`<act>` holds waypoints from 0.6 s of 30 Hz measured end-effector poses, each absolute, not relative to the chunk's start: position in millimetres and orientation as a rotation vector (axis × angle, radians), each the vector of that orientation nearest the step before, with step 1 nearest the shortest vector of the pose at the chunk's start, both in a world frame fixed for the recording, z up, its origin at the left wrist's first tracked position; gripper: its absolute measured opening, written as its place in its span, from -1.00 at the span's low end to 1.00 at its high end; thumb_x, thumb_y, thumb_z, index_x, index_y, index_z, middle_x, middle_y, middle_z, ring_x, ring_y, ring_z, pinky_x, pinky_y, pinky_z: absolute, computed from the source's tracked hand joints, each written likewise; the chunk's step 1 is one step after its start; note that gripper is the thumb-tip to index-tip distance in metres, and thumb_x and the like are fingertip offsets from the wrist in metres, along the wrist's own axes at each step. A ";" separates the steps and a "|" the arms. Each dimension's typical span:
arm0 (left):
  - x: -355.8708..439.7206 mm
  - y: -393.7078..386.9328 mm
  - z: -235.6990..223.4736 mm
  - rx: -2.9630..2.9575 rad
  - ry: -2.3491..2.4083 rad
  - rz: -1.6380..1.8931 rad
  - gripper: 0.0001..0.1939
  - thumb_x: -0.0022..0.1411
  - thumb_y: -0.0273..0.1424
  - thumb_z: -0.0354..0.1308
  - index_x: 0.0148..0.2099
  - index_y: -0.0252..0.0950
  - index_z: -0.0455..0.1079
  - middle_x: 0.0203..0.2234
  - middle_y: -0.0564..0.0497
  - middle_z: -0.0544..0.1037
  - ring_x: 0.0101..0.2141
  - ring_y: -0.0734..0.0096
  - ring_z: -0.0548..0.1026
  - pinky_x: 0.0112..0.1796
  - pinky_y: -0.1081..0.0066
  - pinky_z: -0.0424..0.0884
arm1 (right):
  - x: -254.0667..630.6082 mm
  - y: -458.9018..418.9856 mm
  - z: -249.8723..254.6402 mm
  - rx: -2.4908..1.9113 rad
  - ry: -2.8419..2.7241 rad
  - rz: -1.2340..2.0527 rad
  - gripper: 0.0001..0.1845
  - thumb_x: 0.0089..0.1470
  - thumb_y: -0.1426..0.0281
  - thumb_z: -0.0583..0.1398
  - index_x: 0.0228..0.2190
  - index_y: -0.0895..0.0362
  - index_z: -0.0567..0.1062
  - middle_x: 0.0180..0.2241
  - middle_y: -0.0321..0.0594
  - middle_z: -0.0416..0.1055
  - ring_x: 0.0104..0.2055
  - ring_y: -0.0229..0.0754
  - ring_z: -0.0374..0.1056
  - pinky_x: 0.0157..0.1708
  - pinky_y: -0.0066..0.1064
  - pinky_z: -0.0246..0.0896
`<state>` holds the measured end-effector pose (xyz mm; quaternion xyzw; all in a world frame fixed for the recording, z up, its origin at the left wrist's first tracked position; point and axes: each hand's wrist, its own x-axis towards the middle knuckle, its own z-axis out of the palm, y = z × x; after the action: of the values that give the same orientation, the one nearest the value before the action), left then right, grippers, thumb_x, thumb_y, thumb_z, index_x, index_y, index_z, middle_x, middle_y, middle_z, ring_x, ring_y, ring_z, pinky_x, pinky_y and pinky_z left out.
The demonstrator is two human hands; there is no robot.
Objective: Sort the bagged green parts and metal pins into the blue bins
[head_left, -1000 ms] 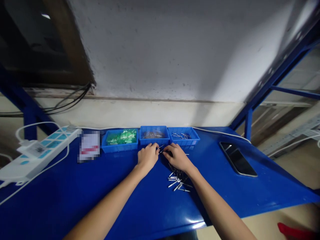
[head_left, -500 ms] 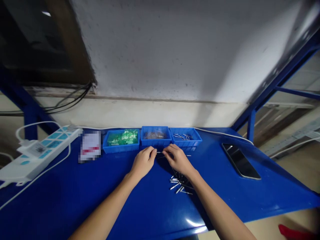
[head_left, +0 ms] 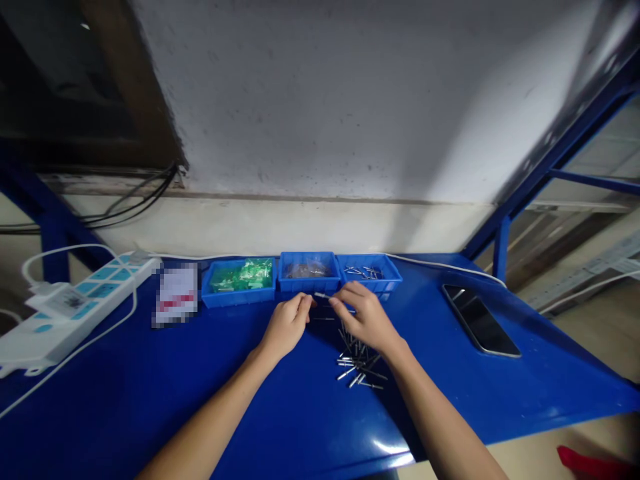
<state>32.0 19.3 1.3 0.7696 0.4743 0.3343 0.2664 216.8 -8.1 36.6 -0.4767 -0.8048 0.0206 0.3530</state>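
Note:
My right hand (head_left: 364, 315) pinches a silver blind rivet (head_left: 321, 295), its end pointing left toward my other hand. My left hand (head_left: 289, 323) is closed, thumb against curled fingers, just left of that rivet. What it holds, if anything, I cannot make out. Under and in front of my right wrist lies a loose heap of blind rivets (head_left: 356, 363), partly covered by the hand. A thin pin (head_left: 323, 319) rests on the table between the hands. Beyond my right hand, a blue bin (head_left: 387, 283) contains several more rivets.
The middle blue bin (head_left: 310, 285) has small things in clear plastic; the left bin (head_left: 240, 299) has green packets. A power strip (head_left: 75, 310) with a white cable and a blurred card (head_left: 176, 293) are left. A phone (head_left: 480, 320) lies right on the blue table (head_left: 280, 420).
My right hand has moved a little right and up, with the rivet now tilted in its fingers. The gap between my hands is wider, and more of the heap shows.

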 end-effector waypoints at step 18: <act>33.5 22.9 -7.4 2.171 1.140 0.865 -0.88 0.27 -0.47 -0.13 -0.26 -0.23 0.21 -0.45 0.07 0.42 -0.40 0.44 0.43 -0.37 0.48 0.26 | 205.1 -3.9 15.1 -1.340 -2.158 0.296 -0.82 0.05 0.44 0.16 -0.24 0.08 0.43 -0.33 -0.23 0.36 -0.31 -0.23 0.28 -0.32 -0.44 0.16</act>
<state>33.5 22.9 -7.4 0.8046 0.4223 0.3204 0.2674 205.1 -3.9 15.1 -0.5017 -0.8081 0.1109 0.2880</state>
